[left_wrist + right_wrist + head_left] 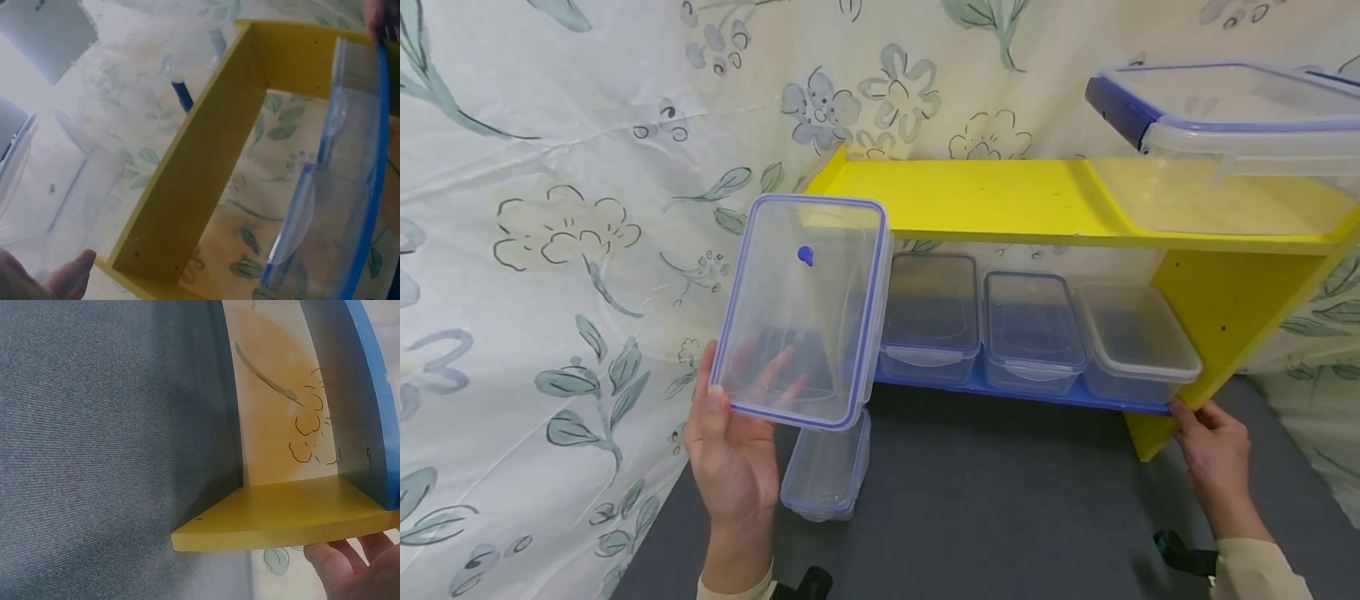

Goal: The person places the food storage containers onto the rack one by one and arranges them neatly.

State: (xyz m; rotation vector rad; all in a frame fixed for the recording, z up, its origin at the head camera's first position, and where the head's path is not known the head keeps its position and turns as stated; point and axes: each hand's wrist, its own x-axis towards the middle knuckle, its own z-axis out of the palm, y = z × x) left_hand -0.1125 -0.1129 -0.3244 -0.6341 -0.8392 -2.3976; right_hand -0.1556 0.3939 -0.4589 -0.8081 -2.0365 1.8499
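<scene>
My left hand (735,458) holds a clear plastic food container (808,312) with a blue-edged lid up at the left of the shelf. The thumb lies on its near corner, and the fingers show through the clear plastic behind it. A small blue knob sits on the lid. At the lower right, my right hand (1217,454) grips the side of the yellow-and-blue shelf (1195,292), by the end of its blue lower board. In the right wrist view, the fingers (328,562) curl against the yellow side panel.
Three lidded containers stand in a row on the blue board, the middle container (1037,321) among them. A large container (1232,150) rests on the yellow top at the right. Another container (827,471) sits on the dark table (985,500), below the held one. Patterned cloth (572,350) hangs behind.
</scene>
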